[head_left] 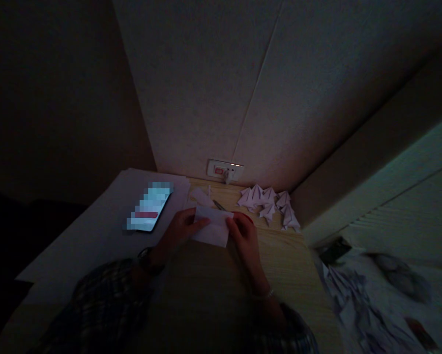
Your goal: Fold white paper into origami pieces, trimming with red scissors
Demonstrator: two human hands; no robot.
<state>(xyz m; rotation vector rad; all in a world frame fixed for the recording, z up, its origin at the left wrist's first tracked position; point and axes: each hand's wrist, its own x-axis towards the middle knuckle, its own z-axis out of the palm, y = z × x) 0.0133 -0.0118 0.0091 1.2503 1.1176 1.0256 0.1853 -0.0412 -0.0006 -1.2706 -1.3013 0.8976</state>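
A small white sheet of paper point(213, 227) is held up between my two hands over the wooden table. My left hand point(184, 227) pinches its left edge, thumb lying on the near face. At the opposite edge, my right hand point(244, 233) grips the paper between thumb and fingers. Just behind the sheet lie scissors, their blades point(218, 204) showing and a red handle point(248, 217) partly hidden by my right hand. Paper scraps point(202, 196) rest beside the blades. Several folded paper pieces point(268, 199) with pointed tips stand at the back right of the table.
A lit phone point(150, 206) lies on large white sheets point(106, 236) at the left. Behind the table, a wall socket point(225, 170) holds a plug. Beyond the wooden table's point(290, 265) right edge, many more folded papers point(361, 305) lie lower down, in dim light.
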